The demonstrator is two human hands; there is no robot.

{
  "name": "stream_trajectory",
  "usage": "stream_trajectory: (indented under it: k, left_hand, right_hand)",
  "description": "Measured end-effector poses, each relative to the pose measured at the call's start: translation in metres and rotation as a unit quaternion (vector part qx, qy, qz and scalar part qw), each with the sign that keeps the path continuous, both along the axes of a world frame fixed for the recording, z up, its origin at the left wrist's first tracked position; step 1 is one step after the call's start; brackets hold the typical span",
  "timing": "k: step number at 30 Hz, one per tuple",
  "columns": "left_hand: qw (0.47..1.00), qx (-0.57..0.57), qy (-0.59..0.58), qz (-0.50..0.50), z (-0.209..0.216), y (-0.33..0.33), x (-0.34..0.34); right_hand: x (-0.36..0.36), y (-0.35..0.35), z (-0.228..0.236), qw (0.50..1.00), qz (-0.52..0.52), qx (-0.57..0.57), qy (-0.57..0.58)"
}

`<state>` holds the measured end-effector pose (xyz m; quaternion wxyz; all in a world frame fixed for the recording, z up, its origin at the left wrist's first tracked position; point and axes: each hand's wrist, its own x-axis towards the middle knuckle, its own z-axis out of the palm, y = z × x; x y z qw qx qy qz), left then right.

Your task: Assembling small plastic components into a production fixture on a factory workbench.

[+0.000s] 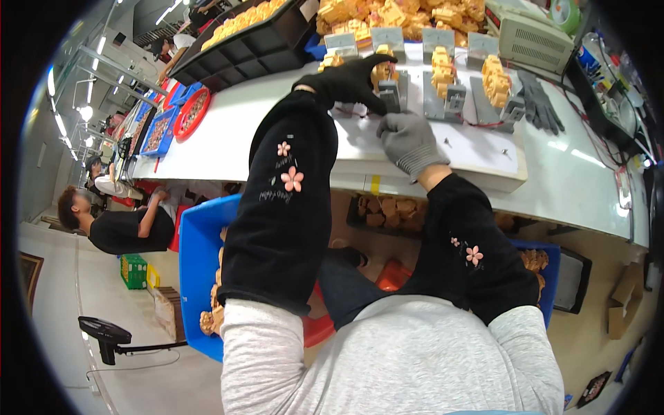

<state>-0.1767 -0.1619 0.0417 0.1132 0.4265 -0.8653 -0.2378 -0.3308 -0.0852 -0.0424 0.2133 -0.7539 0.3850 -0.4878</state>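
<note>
My left hand (349, 83), in a black glove, reaches round a yellow plastic part (384, 72) standing in a metal fixture. Its index finger hooks over the part's top, and the thumb lies lower, by the fixture's grey block (389, 95). Just in front of that block, my right hand (409, 142) wears a grey glove and has its fingers curled together. Whatever those fingers pinch is hidden. To the right, similar fixtures hold another yellow part (443, 72) and a further one (495, 81). Small screws (446, 141) lie on the white board (477, 153).
Behind the fixtures is a heap of yellow parts (401, 15). A black crate (235, 63) stands back left, a beige device (536, 38) back right. A grey glove (539, 104) lies on the right. Blue bins (197, 277) flank my legs. Another person (131, 225) sits at left.
</note>
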Motion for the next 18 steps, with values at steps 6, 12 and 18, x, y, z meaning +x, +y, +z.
stream_trajectory:
  k: [6,12,18]
  left_hand:
    - [0.996,0.066,0.067,-0.004,-0.008,0.002,0.007]
    - [0.995,0.095,0.019,0.009,-0.005,-0.004,-0.008]
    - [0.997,0.016,-0.022,0.073,0.012,0.017,-0.006]
  right_hand:
    - [0.006,0.008,0.001,0.998,-0.033,0.03,-0.033]
    - [-0.004,0.005,-0.004,0.996,-0.032,0.001,-0.082]
    - [0.001,0.009,0.003,0.995,0.034,0.007,-0.095]
